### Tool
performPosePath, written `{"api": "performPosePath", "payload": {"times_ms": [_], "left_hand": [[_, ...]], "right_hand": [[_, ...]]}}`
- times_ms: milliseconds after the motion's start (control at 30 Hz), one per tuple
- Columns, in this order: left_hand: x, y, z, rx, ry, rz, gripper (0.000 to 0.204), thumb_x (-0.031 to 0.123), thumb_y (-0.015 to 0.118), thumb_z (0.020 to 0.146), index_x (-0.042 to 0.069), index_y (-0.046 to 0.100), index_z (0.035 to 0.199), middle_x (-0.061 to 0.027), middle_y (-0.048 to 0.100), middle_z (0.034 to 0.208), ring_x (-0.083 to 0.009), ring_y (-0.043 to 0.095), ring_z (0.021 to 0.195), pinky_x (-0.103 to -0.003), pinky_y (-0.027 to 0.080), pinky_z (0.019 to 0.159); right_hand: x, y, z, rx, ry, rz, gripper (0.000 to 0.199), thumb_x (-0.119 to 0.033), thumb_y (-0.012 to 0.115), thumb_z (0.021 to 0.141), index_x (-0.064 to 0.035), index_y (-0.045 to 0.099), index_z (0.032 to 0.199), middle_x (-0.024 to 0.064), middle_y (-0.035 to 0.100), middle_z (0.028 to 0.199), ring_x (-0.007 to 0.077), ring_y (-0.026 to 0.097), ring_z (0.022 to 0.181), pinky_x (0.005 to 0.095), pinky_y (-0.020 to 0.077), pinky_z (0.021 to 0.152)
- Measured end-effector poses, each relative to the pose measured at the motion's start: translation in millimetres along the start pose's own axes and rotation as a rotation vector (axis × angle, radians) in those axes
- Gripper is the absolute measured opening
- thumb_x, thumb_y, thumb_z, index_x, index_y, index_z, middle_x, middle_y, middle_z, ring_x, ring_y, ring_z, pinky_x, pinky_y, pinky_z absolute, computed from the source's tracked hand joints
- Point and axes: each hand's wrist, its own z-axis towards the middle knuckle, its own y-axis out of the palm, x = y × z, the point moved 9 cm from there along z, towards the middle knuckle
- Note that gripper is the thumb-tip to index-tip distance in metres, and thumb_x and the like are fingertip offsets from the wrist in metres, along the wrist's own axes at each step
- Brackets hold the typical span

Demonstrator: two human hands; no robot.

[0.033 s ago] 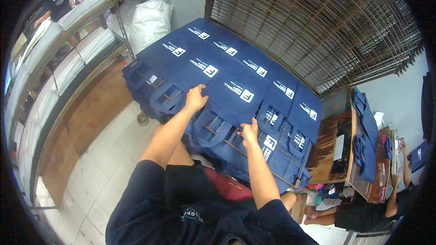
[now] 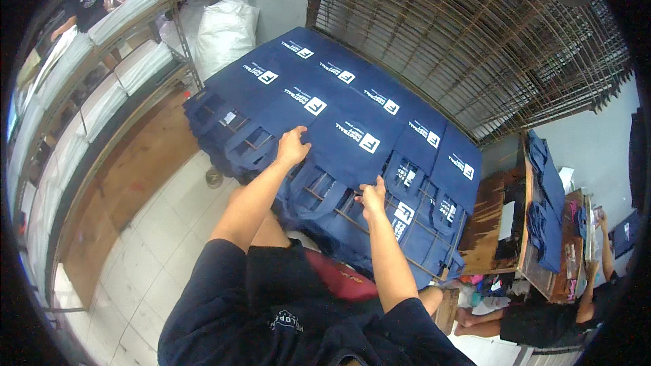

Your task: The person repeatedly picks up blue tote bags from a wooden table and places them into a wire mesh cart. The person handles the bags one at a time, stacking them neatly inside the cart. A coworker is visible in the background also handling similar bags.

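Observation:
A navy cloth tote bag [image 2: 338,160] with a white print lies over the near middle of a layer of similar bags. My left hand [image 2: 293,147] pinches its near left corner. At its near right corner, my right hand [image 2: 372,198] has thumb and fingers closed on the edge. Loop handles [image 2: 319,198] of navy cloth hang between my hands, on the near side. Around this bag, more printed navy bags [image 2: 390,102] lie flat in rows over a thin metal rack [image 2: 420,268]. Bags of a lower layer show through the rack's bars.
Rusty wire racks [image 2: 434,20] stand tilted behind the bags. A shelf with white stacks [image 2: 129,71] runs along the left, near a white sack [image 2: 227,34]. On the right, a wooden table [image 2: 502,213] stands near navy bags [image 2: 542,196] and another person [image 2: 542,318]. A person's dark shirt [image 2: 88,0] shows far left.

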Motion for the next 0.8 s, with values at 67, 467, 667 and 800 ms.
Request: {"api": "performPosePath", "payload": {"times_ms": [67,467,667,800], "left_hand": [[1.9,-12.5,-4.0,0.105,0.059,0.031,0.053,0.014,0.071,0.071,0.010,0.053,0.121,-0.0160,0.059,0.110,-0.0308,0.056,0.106,-0.040,0.045,0.089],[124.0,-15.3,-220.0,-0.079,0.573,-0.471,0.036,0.015,0.072,0.072,0.004,0.060,0.104,-0.0104,0.062,0.089,-0.0215,0.061,0.077,-0.031,0.049,0.068],[71.9,97.3,-314.5,-0.713,0.452,-0.220,0.034,0.022,0.067,0.079,0.008,0.059,0.108,-0.0101,0.062,0.090,-0.0231,0.062,0.077,-0.033,0.051,0.068],[67.1,118.5,-308.8,-0.829,0.562,-0.074,0.041,0.034,0.064,0.080,0.010,0.056,0.111,-0.0133,0.062,0.092,-0.0296,0.062,0.083,-0.041,0.051,0.071]], "right_hand": [[-7.1,5.3,-7.3,0.010,-0.007,0.023,0.076,0.003,0.051,0.076,-0.0025,0.015,0.143,0.0136,0.053,0.102,0.0153,0.051,0.066,0.0290,0.0478,0.051],[-6.0,10.9,4.9,0.004,-0.096,-0.044,0.077,0.001,0.055,0.076,0.0053,0.014,0.141,0.0215,0.052,0.117,0.0190,0.059,0.075,0.0254,0.0482,0.049],[1.7,8.3,11.8,0.035,-0.135,-0.146,0.077,-0.004,0.062,0.078,0.0083,0.018,0.139,0.0249,0.050,0.119,0.0179,0.058,0.066,0.0251,0.0466,0.046],[6.2,-7.9,17.0,0.213,-0.271,-0.387,0.074,-0.014,0.068,0.075,0.0080,0.032,0.135,0.0232,0.048,0.117,0.0209,0.059,0.075,0.0286,0.0506,0.059]]}}
